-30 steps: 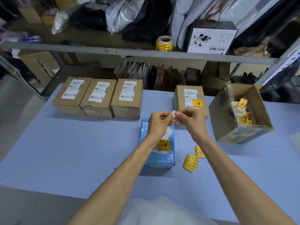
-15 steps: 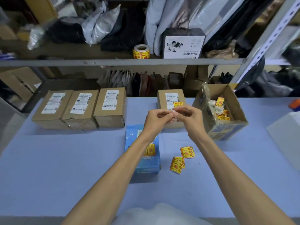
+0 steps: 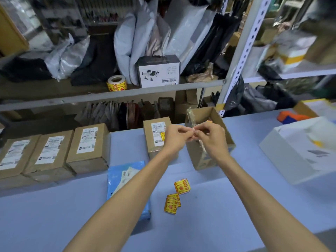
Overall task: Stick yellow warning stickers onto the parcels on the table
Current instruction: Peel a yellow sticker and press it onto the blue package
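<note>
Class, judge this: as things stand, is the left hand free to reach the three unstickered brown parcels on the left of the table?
Probably yes, once it lets go. The left hand is pinching a small piece together with the right hand, but bare table lies between it and the three brown parcels, with nothing blocking.

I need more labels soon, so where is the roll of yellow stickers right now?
The roll of yellow stickers stands on the shelf behind the table, left of centre in the head view, just left of the white product box.

blue parcel part-hidden by forearm, pinched scrap indistinct
</note>
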Motion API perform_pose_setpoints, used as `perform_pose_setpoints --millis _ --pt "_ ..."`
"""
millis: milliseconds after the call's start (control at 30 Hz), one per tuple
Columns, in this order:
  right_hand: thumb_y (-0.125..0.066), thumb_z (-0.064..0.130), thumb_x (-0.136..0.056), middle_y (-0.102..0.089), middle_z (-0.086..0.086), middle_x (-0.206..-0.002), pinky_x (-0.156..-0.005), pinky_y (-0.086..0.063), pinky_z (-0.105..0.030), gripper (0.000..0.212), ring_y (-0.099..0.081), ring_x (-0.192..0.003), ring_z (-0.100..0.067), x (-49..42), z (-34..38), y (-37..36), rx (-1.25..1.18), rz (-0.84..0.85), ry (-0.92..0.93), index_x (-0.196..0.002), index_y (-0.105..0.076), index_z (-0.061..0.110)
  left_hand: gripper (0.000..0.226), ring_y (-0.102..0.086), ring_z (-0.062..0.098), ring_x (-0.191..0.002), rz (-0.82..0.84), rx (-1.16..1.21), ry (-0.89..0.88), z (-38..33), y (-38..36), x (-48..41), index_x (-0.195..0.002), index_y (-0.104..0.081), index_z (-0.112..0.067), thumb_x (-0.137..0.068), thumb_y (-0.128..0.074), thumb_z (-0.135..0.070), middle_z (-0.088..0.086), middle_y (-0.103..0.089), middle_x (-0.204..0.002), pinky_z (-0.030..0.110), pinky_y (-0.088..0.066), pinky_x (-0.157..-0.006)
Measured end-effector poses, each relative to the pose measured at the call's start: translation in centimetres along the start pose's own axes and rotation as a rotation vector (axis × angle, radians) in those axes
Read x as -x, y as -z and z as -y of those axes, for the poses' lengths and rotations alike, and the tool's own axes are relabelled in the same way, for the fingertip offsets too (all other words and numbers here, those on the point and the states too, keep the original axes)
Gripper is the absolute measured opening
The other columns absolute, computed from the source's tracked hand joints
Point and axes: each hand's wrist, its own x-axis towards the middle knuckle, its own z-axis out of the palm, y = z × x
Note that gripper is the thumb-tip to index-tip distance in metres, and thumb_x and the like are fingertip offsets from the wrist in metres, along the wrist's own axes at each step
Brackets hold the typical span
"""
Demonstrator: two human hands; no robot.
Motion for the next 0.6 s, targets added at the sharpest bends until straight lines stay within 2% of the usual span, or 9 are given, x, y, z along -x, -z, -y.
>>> perform_pose_setpoints --millis 67,133,233,267,333,400,500,600 --pt "-0.068 0.008 -0.083 -0.069 0.001 -0.079 -0.067 -0.050 -0.019 0.007 -0.064 -0.074 -0.007 -1.1 -1.3 1.0 0.067 -0.019 0.011 -0.086 -0.073 0.009 0.008 -0.069 0.012 -0.062 0.015 -0.018 0.000 -0.7 -1.3 -1.0 -0.089 -0.074 0.002 -0.083 -0.069 0.000 0.012 -0.070 -0.072 0.022 -0.057 -0.067" --pt "-0.068 0.009 -0.082 -0.069 0.000 -0.079 -0.065 -0.047 -0.019 0.004 -0.062 -0.073 -0.011 -2.2 -2.2 1.8 0.132 -0.012 0.017 -0.083 -0.071 0.010 0.006 -0.071 0.016 -0.067 0.058 -0.121 -0.041 -1.3 -2.3 -2.4 -0.086 -0.076 -0.005 -0.081 -0.072 -0.004 0.012 -0.072 -0.073 0.027 -0.058 -0.069" --pt "-0.067 0.008 -0.082 -0.069 -0.002 -0.079 -0.069 -0.052 -0.031 0.003 -0.061 -0.074 -0.015 -4.6 -3.3 3.0 0.314 0.091 0.047 -0.081 -0.069 0.009 0.015 -0.068 0.013 -0.078 0.127 -0.567 -0.161 -2.5 -3.2 -4.7 -0.094 -0.076 -0.012 -0.080 -0.076 -0.015 0.006 -0.074 -0.086 0.022 -0.052 -0.070" --pt "-0.066 0.006 -0.081 -0.069 -0.004 -0.078 -0.071 -0.054 -0.037 0.004 -0.062 -0.074 -0.018 -5.5 -3.5 3.5 0.358 0.124 0.049 -0.081 -0.070 0.008 0.021 -0.067 0.015 -0.085 0.136 -0.732 -0.193 -3.0 -3.4 -5.5 -0.100 -0.075 -0.014 -0.080 -0.076 -0.019 0.005 -0.074 -0.094 0.026 -0.053 -0.075" --pt "-0.066 0.003 -0.080 -0.069 -0.007 -0.077 -0.070 -0.055 -0.040 0.006 -0.063 -0.073 -0.022 -7.2 -3.6 4.3 0.436 0.171 0.056 -0.080 -0.070 0.006 0.031 -0.065 0.023 -0.098 0.155 -0.981 -0.223 -3.8 -3.9 -6.8 -0.109 -0.069 -0.016 -0.080 -0.075 -0.025 0.006 -0.070 -0.106 0.035 -0.053 -0.083" --pt "-0.064 0.002 -0.077 -0.068 -0.008 -0.075 -0.068 -0.054 -0.040 0.007 -0.061 -0.074 -0.025 -8.5 -3.4 4.9 0.545 0.204 0.083 -0.078 -0.067 0.008 0.035 -0.063 0.028 -0.102 0.184 -1.158 -0.248 -4.4 -4.4 -7.7 -0.113 -0.063 -0.016 -0.082 -0.072 -0.026 0.007 -0.067 -0.110 0.037 -0.050 -0.081" --pt "-0.067 0.005 -0.074 -0.067 -0.007 -0.074 -0.065 -0.053 -0.038 0.006 -0.061 -0.075 -0.028 -9.7 -3.3 5.4 0.643 0.260 0.102 -0.074 -0.065 0.010 0.035 -0.061 0.030 -0.102 0.217 -1.277 -0.281 -5.0 -4.8 -8.6 -0.116 -0.060 -0.016 -0.083 -0.068 -0.025 0.008 -0.064 -0.110 0.035 -0.042 -0.074" --pt "-0.076 0.013 -0.075 -0.070 -0.007 -0.082 -0.068 -0.053 -0.037 0.011 -0.064 -0.079 -0.028 -10.3 -3.3 5.5 0.682 0.333 0.084 -0.084 -0.069 0.011 0.034 -0.061 0.030 -0.101 0.217 -1.286 -0.282 -5.2 -4.9 -9.0 -0.114 -0.061 -0.017 -0.082 -0.068 -0.025 0.008 -0.064 -0.109 0.034 -0.041 -0.073"
